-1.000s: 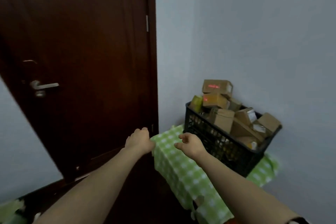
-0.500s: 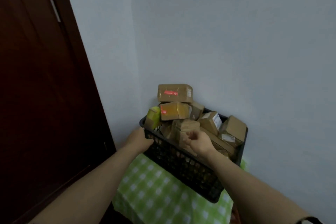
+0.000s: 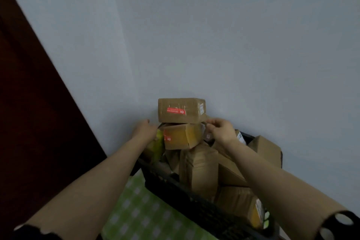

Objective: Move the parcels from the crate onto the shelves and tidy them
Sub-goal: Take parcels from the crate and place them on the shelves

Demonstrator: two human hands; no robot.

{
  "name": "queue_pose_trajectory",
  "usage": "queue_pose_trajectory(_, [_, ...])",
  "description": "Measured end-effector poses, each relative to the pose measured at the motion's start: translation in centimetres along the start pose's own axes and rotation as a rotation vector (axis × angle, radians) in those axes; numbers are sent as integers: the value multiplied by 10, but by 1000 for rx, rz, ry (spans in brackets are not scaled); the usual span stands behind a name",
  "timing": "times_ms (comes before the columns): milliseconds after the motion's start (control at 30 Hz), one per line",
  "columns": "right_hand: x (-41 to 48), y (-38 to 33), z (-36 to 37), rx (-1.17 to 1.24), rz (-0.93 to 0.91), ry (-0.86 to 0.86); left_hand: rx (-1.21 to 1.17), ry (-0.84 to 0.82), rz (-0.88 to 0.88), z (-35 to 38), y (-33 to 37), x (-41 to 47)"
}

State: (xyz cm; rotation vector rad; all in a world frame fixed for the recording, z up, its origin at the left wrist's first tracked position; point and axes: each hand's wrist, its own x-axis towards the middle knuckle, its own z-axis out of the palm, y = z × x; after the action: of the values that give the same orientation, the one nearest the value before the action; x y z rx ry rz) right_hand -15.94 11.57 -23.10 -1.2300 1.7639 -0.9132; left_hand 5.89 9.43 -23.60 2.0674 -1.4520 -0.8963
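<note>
The left hand (image 3: 145, 131) flanked the taped top parcel (image 3: 182, 110), fingers hidden, so its grip was impossible to tell; the right hand (image 3: 222, 130) curled loosely at the parcel's lower right corner, hold unclear. With the black crate (image 3: 175, 187) heaped full and no shelf in view, the job looked barely begun — every parcel left to move.

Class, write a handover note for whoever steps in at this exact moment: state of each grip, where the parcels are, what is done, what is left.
Left grip: at the left end of the top two parcels; contact unclear.
Right grip: fingers curled at their right end, beside the top parcel's lower corner; hold unclear.
Parcels: heaped in the black crate on the green checked cloth.
Done: no parcel lifted out yet.
To do: shelve every parcel, then tidy; shelves not in view.
</note>
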Motion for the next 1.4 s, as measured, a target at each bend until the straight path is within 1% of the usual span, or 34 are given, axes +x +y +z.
queue_pose_trajectory(233, [72,-33,23,-30,46,166,-148,-66,5,13,28,120])
queue_pose_trajectory(300, [87,-39,29,-36,75,194,-201,-76,-7,19,33,141])
queue_pose_trajectory(433, [102,-44,42,-21,159,196,-318,-93,-41,29,38,160])
queue_pose_trajectory(533, [101,-46,48,130,204,258,-376,-52,-56,27,38,162])
queue_pose_trajectory(600, [93,-49,46,260,218,316,-393,16,-44,20,37,156])
queue_pose_trajectory(667, [81,-52,43,352,224,320,-381,87,-22,8,38,142])
queue_pose_trajectory(800, [48,-63,32,535,252,201,-464,185,16,-21,38,97])
queue_pose_trajectory(900, [15,-64,23,601,215,65,-519,238,20,-43,27,50])
queue_pose_trajectory(1000, [-20,-59,19,622,181,-139,-549,320,13,-61,6,-8])
queue_pose_trajectory(1067, [-47,-55,19,591,162,-310,-560,382,-25,-72,-13,-50])
queue_pose_trajectory(1100, [-60,-52,22,561,139,-368,-558,410,-58,-78,-23,-71])
queue_pose_trajectory(1167, [-84,-51,32,471,48,-401,-563,447,-125,-89,-42,-107])
queue_pose_trajectory(1233, [-109,-57,45,318,-145,-357,-626,469,-190,-103,-56,-145])
queue_pose_trajectory(1300, [-137,-62,61,136,-451,-350,-791,487,-273,-121,-65,-182])
queue_pose_trajectory(1400, [-181,-64,83,-137,-1044,-359,-1044,451,-376,-150,-79,-234])
